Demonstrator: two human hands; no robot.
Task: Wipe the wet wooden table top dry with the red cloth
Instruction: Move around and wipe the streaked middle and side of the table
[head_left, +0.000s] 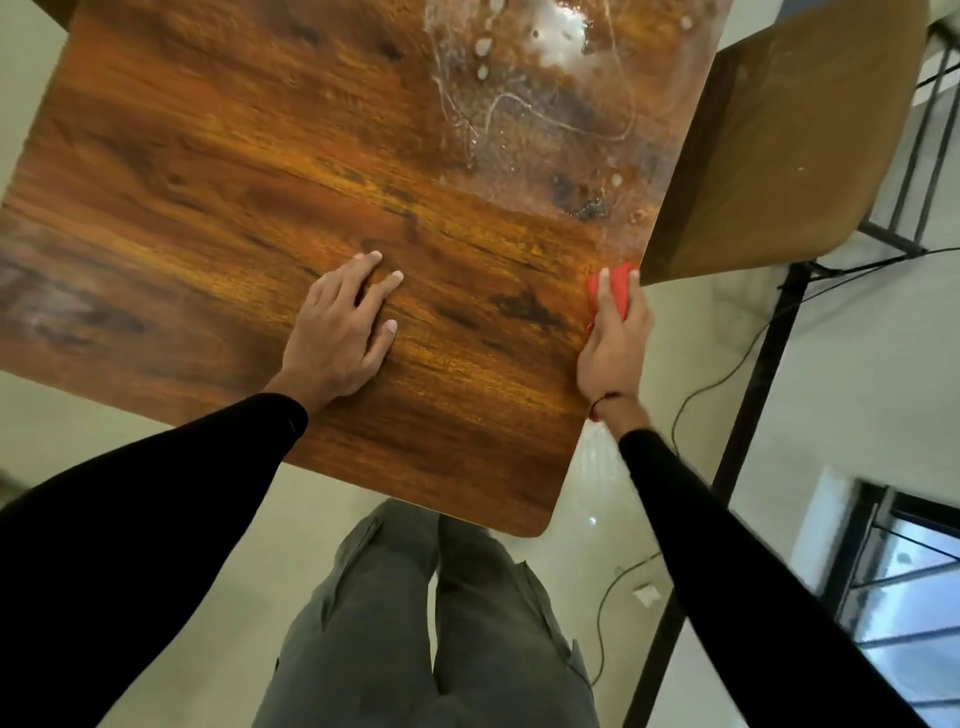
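Note:
The wooden table top (249, 171) fills the upper left of the view. A wet patch (545, 93) with puddles and streaks shines at its far right part. My left hand (337, 327) lies flat on the wood with fingers spread, near the middle of the near side. My right hand (615, 338) is at the table's right edge and grips the bunched red cloth (615, 288), which shows between and beyond the fingers. The cloth sits just near of the wet patch.
A brown chair seat (789, 130) stands close against the table's right edge, on a black metal frame (763, 374). A thin cable (727, 374) runs over the pale floor at right. My legs in grey trousers (426, 623) stand below the table's near corner.

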